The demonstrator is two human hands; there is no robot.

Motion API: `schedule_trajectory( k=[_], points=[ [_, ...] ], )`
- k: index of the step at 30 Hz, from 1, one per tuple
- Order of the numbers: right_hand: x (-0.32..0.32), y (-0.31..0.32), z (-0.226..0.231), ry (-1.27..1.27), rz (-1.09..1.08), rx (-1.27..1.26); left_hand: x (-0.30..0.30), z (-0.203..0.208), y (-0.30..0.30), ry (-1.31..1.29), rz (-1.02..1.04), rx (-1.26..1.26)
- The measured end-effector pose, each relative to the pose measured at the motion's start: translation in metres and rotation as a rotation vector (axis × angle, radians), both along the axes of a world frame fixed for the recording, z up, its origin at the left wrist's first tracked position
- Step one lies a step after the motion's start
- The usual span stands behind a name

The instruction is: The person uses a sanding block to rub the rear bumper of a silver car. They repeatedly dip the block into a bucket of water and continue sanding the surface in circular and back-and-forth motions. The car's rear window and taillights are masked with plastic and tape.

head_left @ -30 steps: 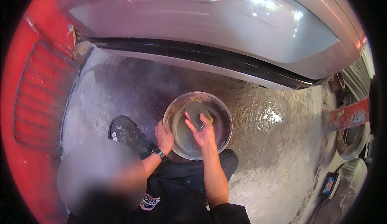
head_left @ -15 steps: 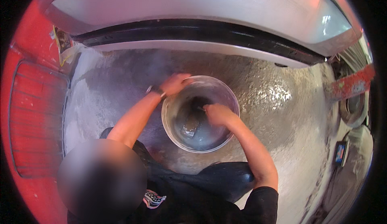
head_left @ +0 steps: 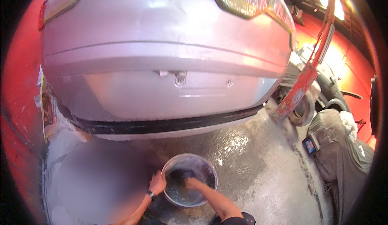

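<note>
A round pale bucket (head_left: 216,175) stands on the wet concrete floor, with cloudy liquid in its bottom. My left hand (head_left: 157,182), a watch on its wrist, grips the bucket's left rim. My right hand (head_left: 193,183) reaches in over the right rim, its fingers closed low inside. Whatever they hold is hidden; a dark patch lies just beside them, and I cannot tell whether it is a thing or shadow.
Ahead stands the silver-grey rear of a car (head_left: 161,91), partly masked, with a black lower strip (head_left: 169,126). A red post (head_left: 297,91), a tyre (head_left: 304,111), a cloth-covered heap (head_left: 337,140) and a small screen (head_left: 310,145) are on the right. Red wall at left (head_left: 20,103).
My view has tipped up, so more of the car shows and the bucket sits lower in the picture. Both hands remain at the bucket; my left has shifted down along its left rim.
</note>
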State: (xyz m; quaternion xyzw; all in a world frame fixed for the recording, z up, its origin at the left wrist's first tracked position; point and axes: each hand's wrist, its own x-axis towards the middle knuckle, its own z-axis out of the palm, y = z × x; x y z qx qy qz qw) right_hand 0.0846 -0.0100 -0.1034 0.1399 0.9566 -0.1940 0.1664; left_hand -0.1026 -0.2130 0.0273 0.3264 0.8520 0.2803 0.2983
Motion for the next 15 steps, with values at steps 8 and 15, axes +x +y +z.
schedule_trajectory(
  k=[8,15],
  points=[
    [-0.038,-0.077,-0.006,0.092,-0.438,-0.104,0.025,0.005,-0.081,-0.279,0.031,0.027],
    [-0.086,-0.120,0.073,0.135,-0.713,-0.157,-0.081,0.002,-0.047,-0.047,-0.207,0.303]
  ],
)
